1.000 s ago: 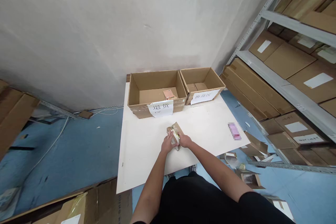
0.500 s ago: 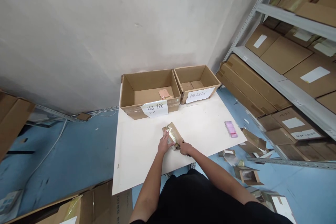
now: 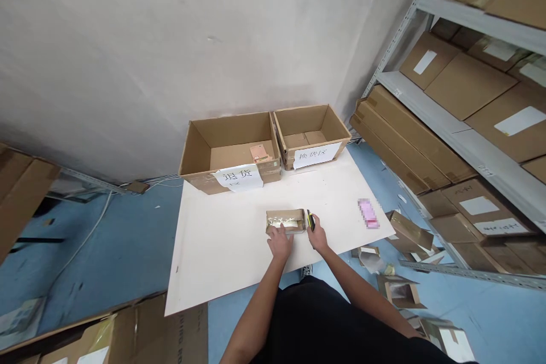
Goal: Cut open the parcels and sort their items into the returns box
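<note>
A small cardboard box (image 3: 277, 214) with shiny clear tape along it lies on the white table (image 3: 213, 256), its long side roughly parallel to the near edge. My left hand (image 3: 280, 243) rests on its near side, fingers spread and touching it without wrapping round. Just off the box's right end, my right hand (image 3: 318, 236) is closed around a black and yellow box cutter (image 3: 311, 220), which points away from me. A gap shows between the cutter and the box. Whether its blade is out, I cannot tell.
Two open cartons with handwritten labels, a larger left carton (image 3: 200, 183) and a smaller right carton (image 3: 347, 137), stand along the table's back. A blurred pink item (image 3: 368, 214) lies at the right. Shelving (image 3: 447, 119) and opened boxes (image 3: 401, 290) on the floor flank the right side.
The small box has turned from slanted to nearly level. My right hand with the cutter has come away from it to the right; my left hand has shifted to its near side.
</note>
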Action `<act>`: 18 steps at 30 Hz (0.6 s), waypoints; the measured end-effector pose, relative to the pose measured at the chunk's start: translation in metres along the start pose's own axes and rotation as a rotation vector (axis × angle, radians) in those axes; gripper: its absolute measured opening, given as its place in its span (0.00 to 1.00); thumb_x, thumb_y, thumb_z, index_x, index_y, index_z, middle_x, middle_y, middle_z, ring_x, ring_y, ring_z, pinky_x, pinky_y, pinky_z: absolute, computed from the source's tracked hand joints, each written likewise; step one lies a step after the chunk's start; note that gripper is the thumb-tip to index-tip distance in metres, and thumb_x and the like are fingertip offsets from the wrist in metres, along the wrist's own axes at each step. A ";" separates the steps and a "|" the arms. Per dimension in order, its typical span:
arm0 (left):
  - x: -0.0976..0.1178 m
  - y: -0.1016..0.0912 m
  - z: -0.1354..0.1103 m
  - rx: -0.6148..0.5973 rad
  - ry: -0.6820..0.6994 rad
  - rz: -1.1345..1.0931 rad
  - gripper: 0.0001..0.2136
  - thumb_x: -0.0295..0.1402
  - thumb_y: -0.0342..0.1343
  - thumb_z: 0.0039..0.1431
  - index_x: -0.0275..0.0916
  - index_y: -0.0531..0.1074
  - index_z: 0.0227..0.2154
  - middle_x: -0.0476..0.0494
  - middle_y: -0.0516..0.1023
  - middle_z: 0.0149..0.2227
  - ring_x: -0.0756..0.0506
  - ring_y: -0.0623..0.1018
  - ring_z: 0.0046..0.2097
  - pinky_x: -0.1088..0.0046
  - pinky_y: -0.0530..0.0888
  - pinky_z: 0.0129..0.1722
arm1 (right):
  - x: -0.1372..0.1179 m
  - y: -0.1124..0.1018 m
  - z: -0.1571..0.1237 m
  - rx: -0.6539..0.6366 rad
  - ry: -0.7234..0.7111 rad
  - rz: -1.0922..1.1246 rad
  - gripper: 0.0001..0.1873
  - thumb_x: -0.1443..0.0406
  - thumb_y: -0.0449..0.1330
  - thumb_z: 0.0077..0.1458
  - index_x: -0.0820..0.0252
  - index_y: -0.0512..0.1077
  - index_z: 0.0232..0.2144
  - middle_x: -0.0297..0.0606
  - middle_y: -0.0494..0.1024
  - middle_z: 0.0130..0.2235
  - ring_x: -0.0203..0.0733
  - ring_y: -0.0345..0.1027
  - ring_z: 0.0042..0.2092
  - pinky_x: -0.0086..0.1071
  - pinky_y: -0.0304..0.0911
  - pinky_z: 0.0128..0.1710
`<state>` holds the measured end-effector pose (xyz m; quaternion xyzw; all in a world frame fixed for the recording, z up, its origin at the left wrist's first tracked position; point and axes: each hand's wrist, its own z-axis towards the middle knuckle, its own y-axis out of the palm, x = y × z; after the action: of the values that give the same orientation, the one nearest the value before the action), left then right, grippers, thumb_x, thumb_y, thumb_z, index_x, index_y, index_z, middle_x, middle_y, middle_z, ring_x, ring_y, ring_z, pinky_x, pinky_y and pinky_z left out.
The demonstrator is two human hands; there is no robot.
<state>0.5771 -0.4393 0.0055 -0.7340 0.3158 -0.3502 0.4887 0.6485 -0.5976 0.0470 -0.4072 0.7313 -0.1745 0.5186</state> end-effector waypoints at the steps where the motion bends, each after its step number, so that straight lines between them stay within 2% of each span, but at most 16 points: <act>1: -0.001 -0.003 0.001 -0.005 0.057 0.029 0.28 0.45 0.51 0.67 0.40 0.64 0.67 0.26 0.67 0.64 0.30 0.72 0.59 0.52 0.74 0.52 | 0.007 -0.005 0.004 0.004 0.008 -0.002 0.34 0.64 0.48 0.65 0.57 0.49 0.71 0.38 0.81 0.37 0.46 0.77 0.37 0.33 0.66 0.40; 3: -0.007 -0.008 0.006 0.016 0.187 0.062 0.27 0.40 0.53 0.66 0.44 0.64 0.67 0.31 0.69 0.63 0.32 0.70 0.60 0.55 0.73 0.53 | 0.020 -0.016 0.009 -0.020 0.005 -0.010 0.34 0.64 0.47 0.66 0.56 0.49 0.72 0.37 0.81 0.37 0.45 0.78 0.37 0.33 0.67 0.40; 7: -0.017 -0.005 0.020 0.027 0.401 0.105 0.26 0.35 0.53 0.67 0.49 0.64 0.68 0.38 0.61 0.71 0.32 0.59 0.70 0.52 0.66 0.62 | 0.032 -0.036 0.011 -0.116 -0.034 -0.065 0.33 0.66 0.48 0.66 0.53 0.51 0.71 0.37 0.82 0.41 0.44 0.78 0.39 0.32 0.67 0.42; 12: -0.013 0.013 0.023 0.039 0.377 0.094 0.25 0.35 0.47 0.70 0.50 0.64 0.68 0.40 0.56 0.74 0.32 0.56 0.73 0.46 0.60 0.66 | 0.015 -0.043 0.018 -0.186 -0.146 -0.225 0.31 0.67 0.51 0.66 0.49 0.56 0.69 0.39 0.82 0.51 0.46 0.77 0.50 0.33 0.65 0.47; 18: -0.003 0.018 0.016 0.040 0.298 0.085 0.25 0.35 0.46 0.70 0.51 0.63 0.68 0.41 0.57 0.74 0.32 0.55 0.73 0.45 0.60 0.66 | -0.014 -0.035 0.020 -0.272 -0.048 -0.458 0.33 0.71 0.57 0.60 0.52 0.61 0.67 0.47 0.82 0.50 0.52 0.77 0.51 0.37 0.65 0.46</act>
<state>0.5862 -0.4349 -0.0168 -0.6500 0.4084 -0.4406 0.4654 0.6829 -0.6047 0.0716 -0.6322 0.6241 -0.1775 0.4234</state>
